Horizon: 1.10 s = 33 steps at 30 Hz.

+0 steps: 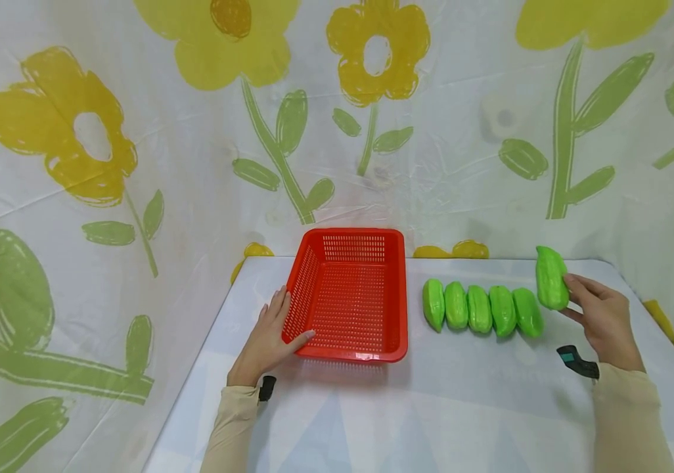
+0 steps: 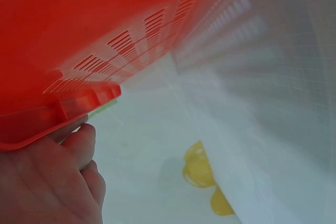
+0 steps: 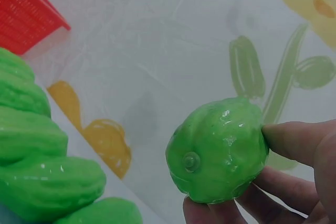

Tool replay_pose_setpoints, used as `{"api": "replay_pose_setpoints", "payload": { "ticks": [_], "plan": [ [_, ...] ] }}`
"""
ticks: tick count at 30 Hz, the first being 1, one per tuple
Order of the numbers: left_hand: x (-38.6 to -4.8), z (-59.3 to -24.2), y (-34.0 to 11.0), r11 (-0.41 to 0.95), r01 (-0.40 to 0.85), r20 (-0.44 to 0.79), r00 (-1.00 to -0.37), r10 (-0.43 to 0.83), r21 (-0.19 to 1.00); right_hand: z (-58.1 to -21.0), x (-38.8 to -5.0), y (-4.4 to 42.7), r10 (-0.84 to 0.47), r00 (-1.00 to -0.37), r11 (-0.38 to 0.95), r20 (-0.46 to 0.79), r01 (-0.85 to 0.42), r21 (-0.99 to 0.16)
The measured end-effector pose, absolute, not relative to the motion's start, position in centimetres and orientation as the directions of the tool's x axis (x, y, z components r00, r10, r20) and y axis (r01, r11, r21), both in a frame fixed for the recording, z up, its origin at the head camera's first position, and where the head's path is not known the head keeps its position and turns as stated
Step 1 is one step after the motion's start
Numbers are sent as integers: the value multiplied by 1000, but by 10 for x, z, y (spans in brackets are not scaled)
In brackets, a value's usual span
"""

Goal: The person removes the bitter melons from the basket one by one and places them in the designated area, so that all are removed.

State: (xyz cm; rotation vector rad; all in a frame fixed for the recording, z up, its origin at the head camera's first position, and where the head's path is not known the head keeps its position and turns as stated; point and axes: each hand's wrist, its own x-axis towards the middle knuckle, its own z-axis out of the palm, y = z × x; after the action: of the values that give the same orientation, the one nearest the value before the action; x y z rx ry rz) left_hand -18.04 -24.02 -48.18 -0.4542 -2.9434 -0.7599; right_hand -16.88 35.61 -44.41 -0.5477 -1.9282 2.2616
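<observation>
A red plastic basket (image 1: 351, 355) with slotted walls stands on the table, and nothing lies inside it. My left hand (image 1: 264, 345) grips its left rim near the front corner, the thumb over the edge. In the left wrist view the fingers (image 2: 79, 145) curl below the rim. My right hand (image 1: 606, 322) holds a green bitter melon (image 1: 550, 279) up at the right, thumb and fingertips around its lower part. The right wrist view shows this melon (image 3: 218, 150) end on, with a small round stub. Several more bitter melons (image 1: 479, 309) lie side by side between basket and right hand.
The white and pale blue tabletop (image 1: 443, 401) spreads in front of the basket and the row. Close behind and to the left hangs a white curtain (image 1: 461, 184) printed with yellow flowers and green leaves. It also rises at the right.
</observation>
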Motion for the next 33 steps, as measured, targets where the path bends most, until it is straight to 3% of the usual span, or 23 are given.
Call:
{"api": "replay_pose_setpoints", "payload": {
  "ticks": [8, 16, 27, 33],
  "plan": [
    [-182, -483, -241, 834, 304, 139, -953, 270, 461, -458, -168, 371, 341, -896, -147, -284, 247, -958],
    [-183, -482, -240, 834, 304, 139, -953, 270, 461, -473, -165, 383, 311, -913, -212, -264, 204, -956],
    [-184, -485, -240, 838, 312, 154, -950, 272, 447, -490, -168, 393, 374, -828, -71, -418, 425, -903],
    [-184, -486, -241, 836, 311, 158, -950, 268, 452, -499, -172, 396, 378, -813, -60, -443, 456, -888]
  ]
}}
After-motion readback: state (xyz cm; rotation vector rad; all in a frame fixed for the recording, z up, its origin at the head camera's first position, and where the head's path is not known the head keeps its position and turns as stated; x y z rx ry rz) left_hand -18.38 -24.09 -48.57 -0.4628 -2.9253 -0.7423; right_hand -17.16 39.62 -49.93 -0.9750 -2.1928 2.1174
